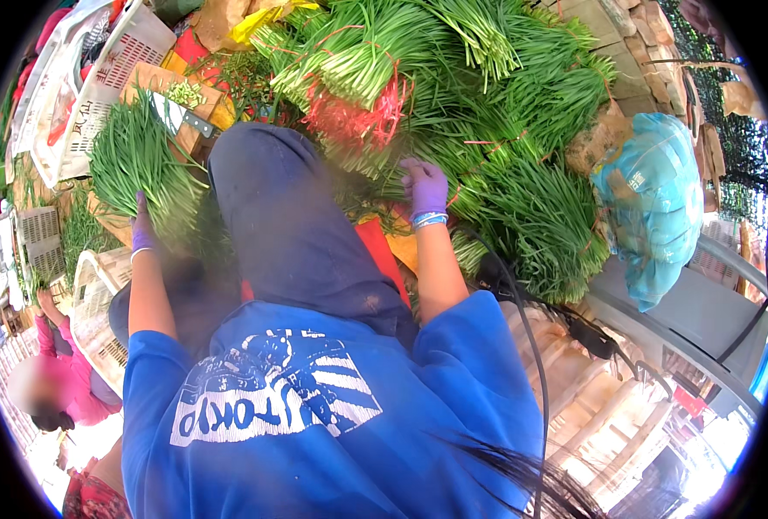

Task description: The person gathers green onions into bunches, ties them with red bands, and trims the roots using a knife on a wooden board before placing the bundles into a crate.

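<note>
My left hand (144,232), in a purple glove, is closed around the lower side of a loose bunch of green chives (137,151), its thumb lying up against the stalks. Beside my right knee, my right hand (426,188), gloved in purple too, has its fingers curled together near the stem ends of the piled chives. What they pinch, if anything, is too small to make out. Thin red ties (358,117) lie in a tangle on the tied bundles of chives (349,65) in front of me. A broad knife (179,115) with a black handle rests just beyond the left bunch.
Cut stem ends lie on a wooden board (146,80) behind the knife. White plastic baskets (111,73) stand at left. More chives (531,208) and a stuffed blue plastic bag (652,195) are at right. A person in pink (85,385) sits at lower left. A black cable (535,346) runs past my right arm.
</note>
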Tool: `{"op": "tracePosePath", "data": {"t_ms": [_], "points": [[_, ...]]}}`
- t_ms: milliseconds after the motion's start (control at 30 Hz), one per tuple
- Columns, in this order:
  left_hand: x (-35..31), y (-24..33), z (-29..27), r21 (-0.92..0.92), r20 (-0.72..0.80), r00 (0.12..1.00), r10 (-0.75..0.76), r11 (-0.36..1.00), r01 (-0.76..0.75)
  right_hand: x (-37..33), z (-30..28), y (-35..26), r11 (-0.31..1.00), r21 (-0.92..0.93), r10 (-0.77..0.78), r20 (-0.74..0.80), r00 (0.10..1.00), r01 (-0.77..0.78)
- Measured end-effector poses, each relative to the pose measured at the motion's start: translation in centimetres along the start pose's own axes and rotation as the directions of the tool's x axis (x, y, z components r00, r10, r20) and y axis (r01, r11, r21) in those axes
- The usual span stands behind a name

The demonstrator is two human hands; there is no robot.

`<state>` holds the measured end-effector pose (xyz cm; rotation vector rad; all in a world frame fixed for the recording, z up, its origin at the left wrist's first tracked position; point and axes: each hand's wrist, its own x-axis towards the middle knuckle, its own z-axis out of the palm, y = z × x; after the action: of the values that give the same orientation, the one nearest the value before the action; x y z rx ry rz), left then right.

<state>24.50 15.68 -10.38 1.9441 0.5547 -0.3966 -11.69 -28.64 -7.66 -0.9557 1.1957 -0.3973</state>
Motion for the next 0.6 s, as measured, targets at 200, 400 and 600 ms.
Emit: {"op": "tracePosePath", "data": {"t_ms": [200,400,600], "points": [[1.3,-1.6,0.0,0.007,-0.015,0.998,0.068,0.998,-0.068,0.2,1.8,1.4,0.986,0.143,0.073,0.092,0.993,-0.085],[-0.8,-1.0,0.8,0.016,0.081,0.990,0.112,0.993,-0.114,5.1,5.1,2.4,0.858,0.467,0.177,0.121,0.977,-0.213],[-5.8,1.1,1.6,-0.047,-0.053,0.998,-0.041,0.998,0.039,3.6,7.3,1.9,0.840,0.542,0.096,-0.121,0.988,-0.015]]}}
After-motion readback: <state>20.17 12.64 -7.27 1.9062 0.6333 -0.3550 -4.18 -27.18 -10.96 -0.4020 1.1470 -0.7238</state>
